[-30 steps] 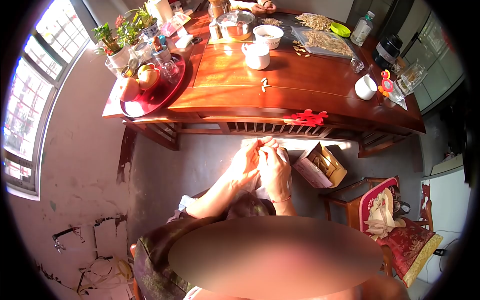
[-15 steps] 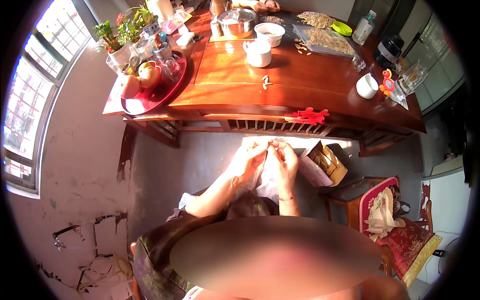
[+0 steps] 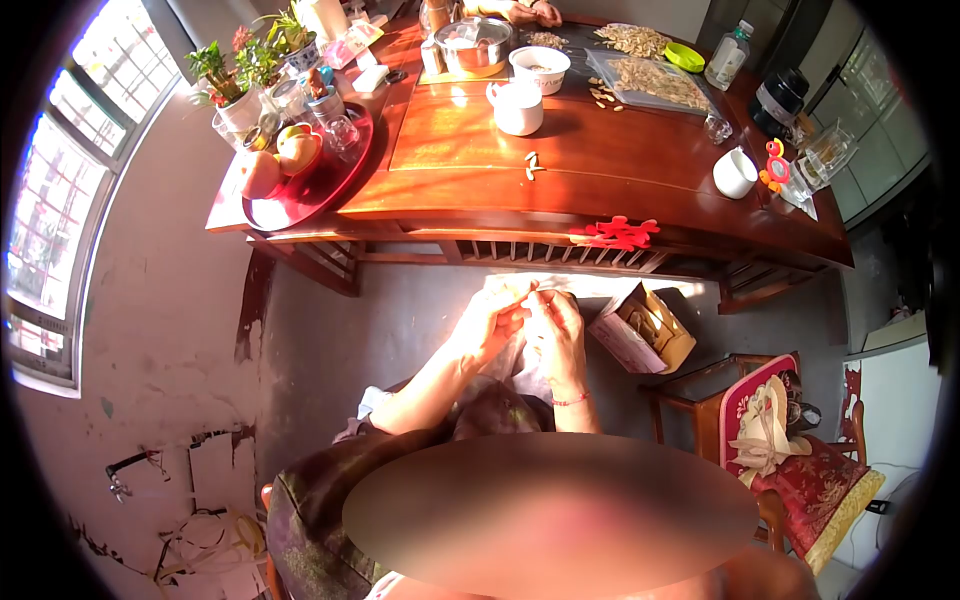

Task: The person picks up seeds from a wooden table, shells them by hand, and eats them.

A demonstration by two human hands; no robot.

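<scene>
Since the earlier frame, the right hand (image 3: 558, 335) has shifted slightly leftward and down, its fingertips meeting those of the left hand (image 3: 490, 325). The long, glossy red-brown wooden table (image 3: 430, 150) spans the upper view; beyond it, another person's hands (image 3: 540, 14) show only near the picture's top edge. A blurred oval hides much of the wearer's body. Beside the right hand stands an open pinkish cardboard box (image 3: 622, 345), its contents hard to identify. A flat, greyish plastic tray (image 3: 632, 98) bears pale, elongated pods (image 3: 655, 80); a few lie nearer the table's front. Both hands' fingers are narrowly pinched — but glare washes out the tips, so I cannot tell what they hold.
</scene>
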